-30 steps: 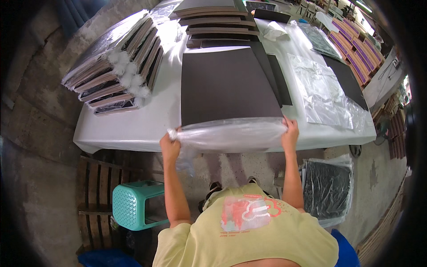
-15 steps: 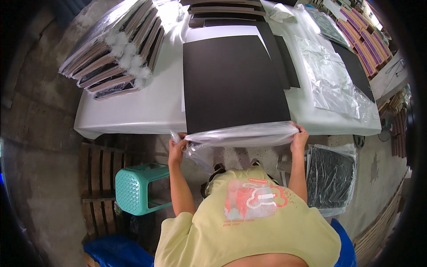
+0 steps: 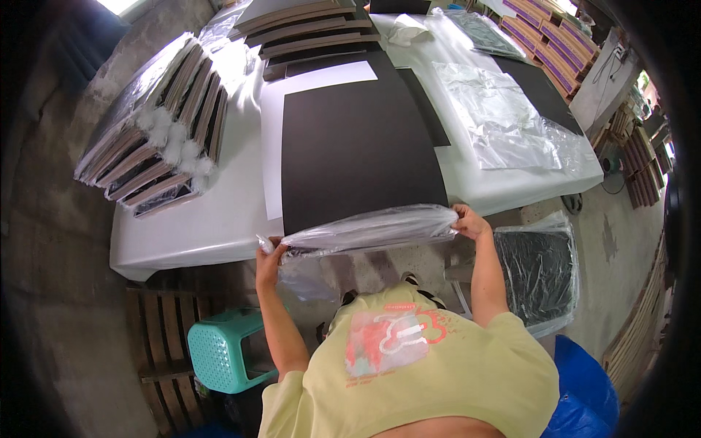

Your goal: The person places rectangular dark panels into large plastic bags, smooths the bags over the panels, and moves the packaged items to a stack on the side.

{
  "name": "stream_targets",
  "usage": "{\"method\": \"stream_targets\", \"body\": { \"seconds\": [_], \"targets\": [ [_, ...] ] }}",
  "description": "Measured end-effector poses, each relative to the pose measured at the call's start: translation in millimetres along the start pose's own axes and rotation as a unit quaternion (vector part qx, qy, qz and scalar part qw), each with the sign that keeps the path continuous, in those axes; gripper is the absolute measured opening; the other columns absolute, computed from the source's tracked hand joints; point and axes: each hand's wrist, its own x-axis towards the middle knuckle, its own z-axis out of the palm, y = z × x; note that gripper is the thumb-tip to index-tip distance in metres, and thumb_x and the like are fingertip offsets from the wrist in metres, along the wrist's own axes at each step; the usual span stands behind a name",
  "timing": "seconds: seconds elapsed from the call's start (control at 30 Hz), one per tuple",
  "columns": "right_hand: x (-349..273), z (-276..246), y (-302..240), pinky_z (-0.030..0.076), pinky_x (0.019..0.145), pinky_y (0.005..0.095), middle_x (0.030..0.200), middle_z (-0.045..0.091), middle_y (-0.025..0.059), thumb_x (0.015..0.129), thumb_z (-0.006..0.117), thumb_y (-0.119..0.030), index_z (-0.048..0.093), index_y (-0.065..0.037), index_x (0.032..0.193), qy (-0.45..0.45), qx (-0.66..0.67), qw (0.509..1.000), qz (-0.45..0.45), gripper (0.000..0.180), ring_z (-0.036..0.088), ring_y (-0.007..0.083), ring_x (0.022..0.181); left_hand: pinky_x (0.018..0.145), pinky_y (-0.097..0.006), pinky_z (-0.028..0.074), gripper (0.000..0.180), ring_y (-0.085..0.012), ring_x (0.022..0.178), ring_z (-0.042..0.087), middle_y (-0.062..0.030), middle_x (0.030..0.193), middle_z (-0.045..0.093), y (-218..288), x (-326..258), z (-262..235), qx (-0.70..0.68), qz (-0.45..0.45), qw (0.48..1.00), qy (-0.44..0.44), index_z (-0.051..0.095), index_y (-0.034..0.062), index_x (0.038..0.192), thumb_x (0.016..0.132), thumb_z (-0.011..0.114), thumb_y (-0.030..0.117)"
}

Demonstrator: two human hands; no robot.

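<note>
A large black board lies flat on the white-covered table, its near end inside the bunched mouth of a clear plastic bag. At the bag's left corner, my left hand pinches the film. My right hand grips the opposite corner, thumb and fingers closed on the plastic. Between my hands the film is stretched across the board's near edge, just past the table edge. Beneath the board, a white sheet shows along its left and far sides.
Stacked boards with wrapped edges stand at the table's left. More brown-edged boards are piled at the back. Clear plastic sheets lie to the right. Below are a green stool, a wooden pallet and a plastic-wrapped black panel.
The view has turned and shifted. More of the white sheet shows left of the board and beyond it, as the board sits farther right and nearer on it. Both hands still hold the bag.
</note>
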Motion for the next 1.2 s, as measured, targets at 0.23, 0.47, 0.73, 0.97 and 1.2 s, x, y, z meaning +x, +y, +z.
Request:
{"method": "stream_targets", "body": {
  "seconds": [0.23,0.47,0.73,0.97,1.2],
  "targets": [
    [2,-6,-7,0.045,0.07,0.0228,0.086,0.059,0.0027,0.07,0.062,-0.002,0.052,-0.005,0.098,0.069,-0.026,0.995,-0.07,0.03,0.057,0.0127,0.079,0.053,-0.021,0.037,0.015,-0.0081,0.063,0.049,-0.0006,0.073,0.056,5,0,9,-0.024,-0.01,1.0,-0.004,0.057,0.0037,0.084,0.072,0.063,0.01],
    [8,74,-81,0.046,0.067,0.022,0.082,0.06,0.0033,0.074,0.061,-0.007,0.055,-0.002,0.099,0.085,-0.023,0.978,-0.19,0.026,0.057,0.0099,0.075,0.073,-0.031,0.044,0.032,-0.02,0.082,0.054,-0.0093,0.089,0.055,56,3,0,-0.256,0.039,0.966,0.002,0.049,0.0015,0.102,0.07,0.058,0.003],
    [-30,180,-227,0.044,0.082,0.0278,0.114,0.049,0.0096,0.079,0.056,-0.007,0.037,-0.003,0.122,-0.006,0.232,0.845,-0.482,0.048,0.049,0.0135,0.104,0.082,-0.037,0.042,0.06,-0.0268,0.099,0.048,-0.019,0.115,0.045,277,-21,26,-0.305,0.283,0.902,0.116,0.036,-0.0003,0.121,0.08,0.049,0.043],
    [19,188,-266,0.042,0.048,0.0208,0.076,0.06,0.0019,0.073,0.066,-0.014,0.05,-0.004,0.107,0.253,-0.101,0.874,-0.402,0.039,0.054,0.0099,0.056,0.064,-0.029,0.043,0.032,-0.0162,0.074,0.053,-0.0067,0.082,0.056,295,90,36,0.171,0.379,0.887,0.2,0.052,-0.0006,0.097,0.076,0.064,0.02],
    [69,123,-200,0.039,0.068,0.0233,0.093,0.053,0.0072,0.077,0.061,-0.013,0.054,0.002,0.098,0.364,-0.309,0.746,-0.465,0.027,0.047,0.0095,0.078,0.07,-0.027,0.039,0.037,-0.0179,0.077,0.051,-0.0112,0.085,0.059,184,116,54,0.266,0.386,0.872,0.14,0.056,-0.0041,0.094,0.078,0.062,0.029]
  ]
}}
